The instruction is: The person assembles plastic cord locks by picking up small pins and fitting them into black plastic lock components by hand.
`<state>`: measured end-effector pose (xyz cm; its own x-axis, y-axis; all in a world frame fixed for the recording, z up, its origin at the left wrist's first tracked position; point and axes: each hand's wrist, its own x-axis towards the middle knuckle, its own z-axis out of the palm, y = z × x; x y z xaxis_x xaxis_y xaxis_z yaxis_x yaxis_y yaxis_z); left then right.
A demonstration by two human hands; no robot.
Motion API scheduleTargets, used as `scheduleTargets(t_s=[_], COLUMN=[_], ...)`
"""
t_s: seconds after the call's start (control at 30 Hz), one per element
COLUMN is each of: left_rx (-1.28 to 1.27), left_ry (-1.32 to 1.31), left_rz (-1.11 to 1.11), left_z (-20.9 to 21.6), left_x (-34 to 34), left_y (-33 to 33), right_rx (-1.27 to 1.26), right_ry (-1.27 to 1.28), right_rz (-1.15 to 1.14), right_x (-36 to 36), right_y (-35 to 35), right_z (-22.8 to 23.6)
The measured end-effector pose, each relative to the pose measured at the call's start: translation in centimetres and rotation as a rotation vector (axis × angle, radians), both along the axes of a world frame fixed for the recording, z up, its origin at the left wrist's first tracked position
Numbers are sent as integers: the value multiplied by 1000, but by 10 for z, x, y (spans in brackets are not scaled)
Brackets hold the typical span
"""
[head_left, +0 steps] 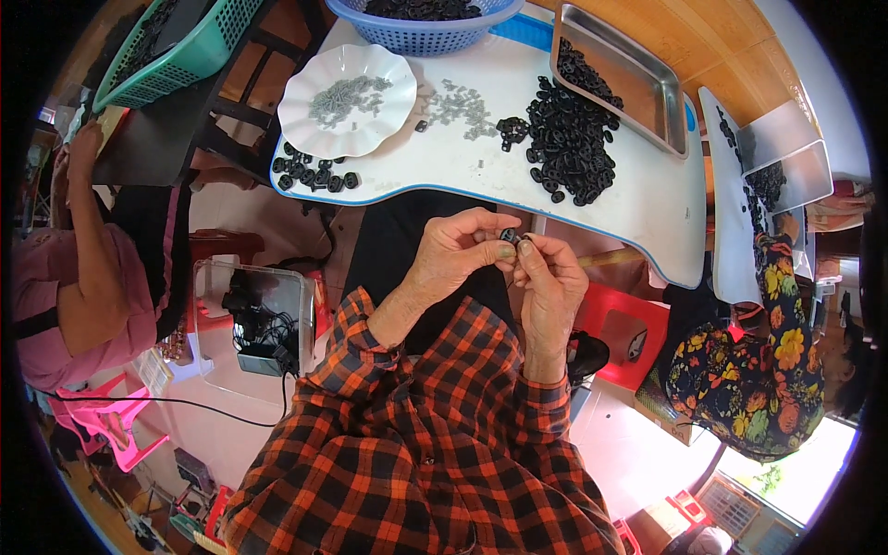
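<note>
Over my lap, just in front of the table edge, both hands meet at the fingertips. My left hand (453,254) pinches a small black plastic part (507,235). Close against it, my right hand (552,282) has thumb and forefinger closed on another small dark piece, mostly hidden by the fingertips. Beyond them on the white table (398,174) lies a large heap of black oval parts (573,148). A scatter of small grey pieces (458,109) lies left of the heap, and more grey pieces sit in a white scalloped plate (305,88).
Several black parts (314,174) line the table's left front edge. Behind stand a blue basket (425,37) and a metal tray (647,102). Co-workers sit left, in a pink top (102,287), and right, in a flowered top (740,379). A clear bin (217,342) stands on the floor.
</note>
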<state>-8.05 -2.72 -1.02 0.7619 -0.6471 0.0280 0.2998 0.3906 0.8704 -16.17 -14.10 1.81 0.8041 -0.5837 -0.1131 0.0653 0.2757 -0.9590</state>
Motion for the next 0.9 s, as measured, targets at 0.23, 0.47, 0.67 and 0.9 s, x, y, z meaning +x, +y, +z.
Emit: scheduleTargets(t_s=[0.23, 0.47, 0.67, 0.9], left_rx=[-52, -98, -25, -62], left_ry=[82, 123, 67, 82], left_rz=[-30, -28, -8, -20], left_z=[-2, -2, -1, -4], left_x=[2, 2, 3, 6], left_y=[0, 0, 0, 1], right_rx=[-37, -54, -118, -119], right_ry=[0, -3, 13, 51], right_rz=[5, -49, -61, -73], right_x=[0, 1, 3, 1], right_y=[-1, 3, 5, 3], right_z=[-3, -1, -5, -1])
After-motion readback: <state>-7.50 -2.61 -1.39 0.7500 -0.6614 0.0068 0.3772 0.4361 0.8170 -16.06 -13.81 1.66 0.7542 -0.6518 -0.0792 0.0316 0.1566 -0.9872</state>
